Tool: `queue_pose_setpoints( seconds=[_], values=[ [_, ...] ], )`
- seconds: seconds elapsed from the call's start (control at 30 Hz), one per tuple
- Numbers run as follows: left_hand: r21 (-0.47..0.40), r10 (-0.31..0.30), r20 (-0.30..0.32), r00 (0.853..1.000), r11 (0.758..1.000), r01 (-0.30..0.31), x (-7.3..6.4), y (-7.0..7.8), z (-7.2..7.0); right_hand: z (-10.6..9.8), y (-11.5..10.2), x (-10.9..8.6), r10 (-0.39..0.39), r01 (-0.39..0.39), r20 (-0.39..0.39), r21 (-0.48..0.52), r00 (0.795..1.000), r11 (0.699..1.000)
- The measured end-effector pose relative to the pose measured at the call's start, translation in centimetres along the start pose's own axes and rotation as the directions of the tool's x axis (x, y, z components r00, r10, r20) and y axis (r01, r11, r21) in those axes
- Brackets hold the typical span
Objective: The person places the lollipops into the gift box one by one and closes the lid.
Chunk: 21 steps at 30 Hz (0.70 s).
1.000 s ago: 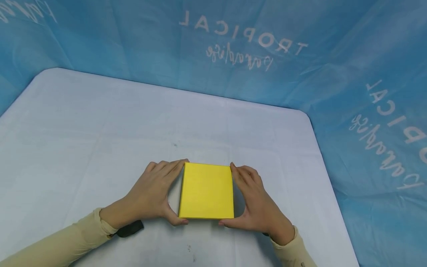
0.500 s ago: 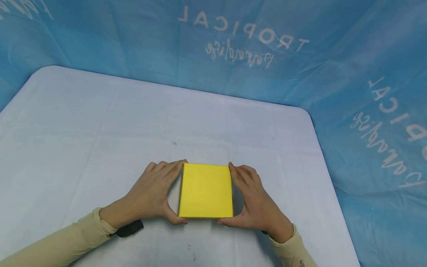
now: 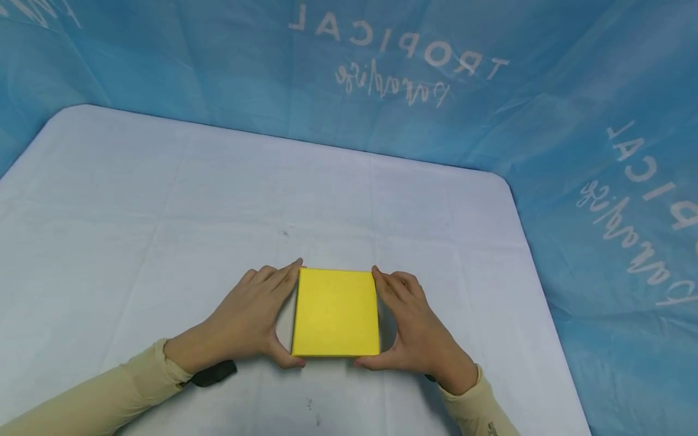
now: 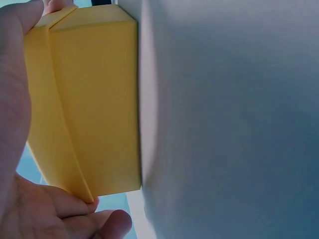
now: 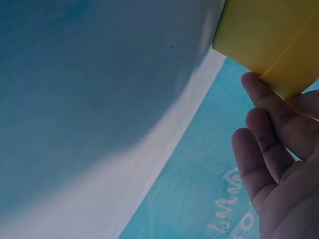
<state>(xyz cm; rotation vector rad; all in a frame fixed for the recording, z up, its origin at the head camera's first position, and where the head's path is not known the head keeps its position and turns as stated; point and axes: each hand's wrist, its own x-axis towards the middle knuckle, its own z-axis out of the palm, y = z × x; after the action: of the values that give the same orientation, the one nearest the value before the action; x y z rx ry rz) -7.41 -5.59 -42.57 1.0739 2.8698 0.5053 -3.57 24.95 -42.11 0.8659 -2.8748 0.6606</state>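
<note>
A square yellow box sits on the white-covered table, its smooth top facing up. In the left wrist view its lid overlaps the lower part of the box, and the lid's rim line runs slightly slanted. My left hand spans the left side, thumb at the near edge and fingertips at the far corner, gripping the lid. Likewise my right hand holds the right side between thumb and fingers. Fingers of the right hand touch the box's corner in the right wrist view.
The white tablecloth has rounded far corners and a few small dark marks. Blue printed fabric hangs behind and to the right. A black object shows beneath my left wrist.
The head view has shifted slightly. The box's top and right hand sit a touch farther left in it, and the left fingertips have moved a little at the far corner.
</note>
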Motion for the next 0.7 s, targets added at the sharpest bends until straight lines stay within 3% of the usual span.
queue_pose_setpoints(
  seconds=[0.27,0.7],
  values=[
    [0.029,-0.002,-0.012,1.0,1.0,0.002,0.4,-0.3,0.2,0.2,0.4,0.4,0.016,-0.016,0.013,-0.005,1.0,1.0],
    [0.037,0.017,0.027,1.0,0.999,-0.018,1.1,-0.8,0.6,0.4,0.9,0.4,0.067,-0.067,0.055,-0.004,0.996,0.998]
  ],
)
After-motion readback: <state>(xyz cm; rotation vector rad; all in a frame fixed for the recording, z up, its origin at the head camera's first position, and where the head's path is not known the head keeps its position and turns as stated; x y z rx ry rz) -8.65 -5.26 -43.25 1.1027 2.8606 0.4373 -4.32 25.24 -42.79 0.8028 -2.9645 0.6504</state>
